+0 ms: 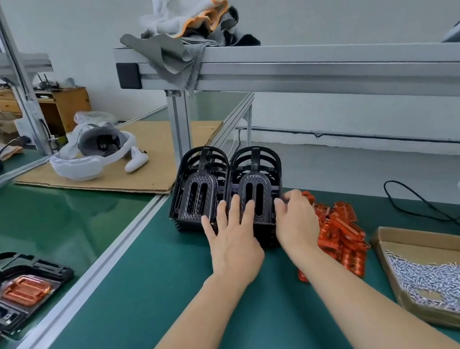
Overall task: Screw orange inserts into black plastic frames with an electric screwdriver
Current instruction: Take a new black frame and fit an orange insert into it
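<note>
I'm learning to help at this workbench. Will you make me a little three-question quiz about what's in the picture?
1. True or false: the left hand rests with straight fingers on the right stack of black plastic frames.
2. What lies in the cardboard tray? A) orange inserts B) small silver screws C) gloves
3. Fill in: the pile of orange inserts lies just to the ____ of the right hand.

Key:
1. True. The right hand's fingers curl on that stack's right edge.
2. B. The small silver screws fill the tray.
3. Right.
</note>
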Action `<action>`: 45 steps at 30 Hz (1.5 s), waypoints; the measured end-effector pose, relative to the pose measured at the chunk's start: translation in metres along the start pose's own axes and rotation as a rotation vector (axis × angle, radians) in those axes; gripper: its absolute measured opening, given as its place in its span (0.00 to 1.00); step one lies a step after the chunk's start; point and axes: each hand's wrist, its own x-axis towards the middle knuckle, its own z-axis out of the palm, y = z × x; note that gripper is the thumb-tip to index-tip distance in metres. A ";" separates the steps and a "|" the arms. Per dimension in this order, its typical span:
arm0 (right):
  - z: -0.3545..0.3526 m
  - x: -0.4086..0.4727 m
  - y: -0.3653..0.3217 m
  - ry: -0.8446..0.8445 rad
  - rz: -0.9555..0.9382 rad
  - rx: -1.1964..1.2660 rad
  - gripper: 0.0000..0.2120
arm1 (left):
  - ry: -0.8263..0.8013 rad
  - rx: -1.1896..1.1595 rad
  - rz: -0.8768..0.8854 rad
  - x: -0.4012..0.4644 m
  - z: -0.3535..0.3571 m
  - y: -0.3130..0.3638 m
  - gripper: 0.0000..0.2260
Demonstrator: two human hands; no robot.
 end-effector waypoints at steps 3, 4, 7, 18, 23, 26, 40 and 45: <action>-0.004 0.005 0.003 0.010 -0.032 0.020 0.07 | 0.007 -0.034 0.008 -0.003 -0.008 0.003 0.31; -0.009 0.007 0.004 0.022 -0.044 0.038 0.07 | 0.028 -0.068 0.017 -0.004 -0.014 0.004 0.31; -0.029 0.008 0.010 0.062 -0.105 0.115 0.09 | 0.190 -0.308 0.075 -0.010 -0.033 0.007 0.29; -0.128 -0.038 0.079 -0.258 -0.288 0.013 0.05 | 0.058 -1.279 -0.264 -0.024 -0.056 0.030 0.25; -0.140 -0.073 0.106 -0.476 -0.403 -0.125 0.05 | -0.332 -1.182 -0.348 -0.049 -0.032 0.030 0.16; -0.138 -0.091 0.117 -0.558 -0.399 -0.128 0.06 | -0.432 -1.173 -0.426 -0.070 -0.020 0.027 0.10; -0.154 -0.131 0.150 -0.530 -0.232 -0.123 0.06 | -0.089 -1.396 -0.638 -0.105 -0.009 0.009 0.02; -0.153 -0.133 0.138 -0.557 -0.278 -0.336 0.07 | -0.089 -1.416 -0.625 -0.108 -0.003 0.022 0.04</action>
